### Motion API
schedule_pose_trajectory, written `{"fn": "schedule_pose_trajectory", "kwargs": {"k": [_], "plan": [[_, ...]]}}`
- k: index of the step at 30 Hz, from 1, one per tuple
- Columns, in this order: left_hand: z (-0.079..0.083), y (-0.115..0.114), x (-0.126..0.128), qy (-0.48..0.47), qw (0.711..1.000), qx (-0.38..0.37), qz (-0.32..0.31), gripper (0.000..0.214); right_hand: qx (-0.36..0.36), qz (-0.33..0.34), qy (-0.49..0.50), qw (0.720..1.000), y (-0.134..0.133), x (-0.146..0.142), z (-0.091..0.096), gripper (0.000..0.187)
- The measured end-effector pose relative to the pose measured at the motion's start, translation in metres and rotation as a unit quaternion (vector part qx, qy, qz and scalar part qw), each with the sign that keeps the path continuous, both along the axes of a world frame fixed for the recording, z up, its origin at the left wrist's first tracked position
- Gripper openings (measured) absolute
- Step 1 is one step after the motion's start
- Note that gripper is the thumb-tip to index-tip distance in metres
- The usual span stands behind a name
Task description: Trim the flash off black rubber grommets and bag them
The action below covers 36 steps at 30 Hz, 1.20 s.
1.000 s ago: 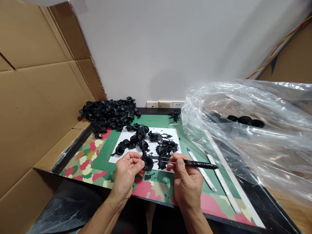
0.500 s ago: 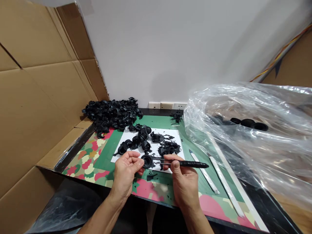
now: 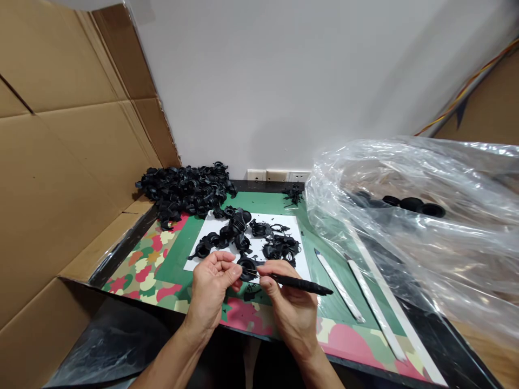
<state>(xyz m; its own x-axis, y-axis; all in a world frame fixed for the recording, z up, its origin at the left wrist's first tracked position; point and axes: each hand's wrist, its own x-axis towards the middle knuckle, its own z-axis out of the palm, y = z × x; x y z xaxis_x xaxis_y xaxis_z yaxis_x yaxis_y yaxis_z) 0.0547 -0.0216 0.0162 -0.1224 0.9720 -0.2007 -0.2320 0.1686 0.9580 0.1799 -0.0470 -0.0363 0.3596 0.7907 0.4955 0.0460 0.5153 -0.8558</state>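
Observation:
My left hand (image 3: 214, 286) pinches the edge of a round black rubber part (image 3: 246, 268) with a ring-shaped hollow. In my right hand (image 3: 290, 305) is a pair of tweezers with a black handle (image 3: 302, 283) and thin metal prongs. Their tips reach into the hollow of the rubber part; whether they grip anything there is too small to tell. Beneath the hands lies a white paper sheet (image 3: 300, 220), with several ribbed black rubber parts (image 3: 233, 229) on its left and torn black scraps (image 3: 283, 247) on its right.
A large heap of black rubber parts (image 3: 188, 189) sits at the back left beside a cardboard wall (image 3: 81, 162). Two white-wrapped blades (image 3: 339, 286) lie on the green mat at right. A clear plastic bag (image 3: 389, 162) with round black parts spreads over the right side.
My right hand has moved left and slightly down, bringing the tweezers' tips into the rubber part's hollow. The left hand stays almost in place, with the part tilted slightly.

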Motion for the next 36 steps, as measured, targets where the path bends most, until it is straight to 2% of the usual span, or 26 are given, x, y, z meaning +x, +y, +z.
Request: {"fn": "schedule_pose_trajectory", "kwargs": {"k": [6,24,36], "plan": [[-0.0009,0.0006,0.0004,0.001,1.000,0.001,-0.004,0.036,0.005,-0.014,0.002,1.000,0.0000,0.0010,0.0008,0.005],[-0.0022,0.0007,0.0019,0.002,1.000,-0.004,-0.010,0.035,-0.037,0.001,0.045,0.998,-0.0012,0.0011,-0.0058,0.008],[-0.0039,0.0013,0.0016,-0.001,1.000,-0.004,-0.020,0.036,-0.031,0.000,0.044,0.999,-0.0024,0.0035,-0.0037,0.006]]}}
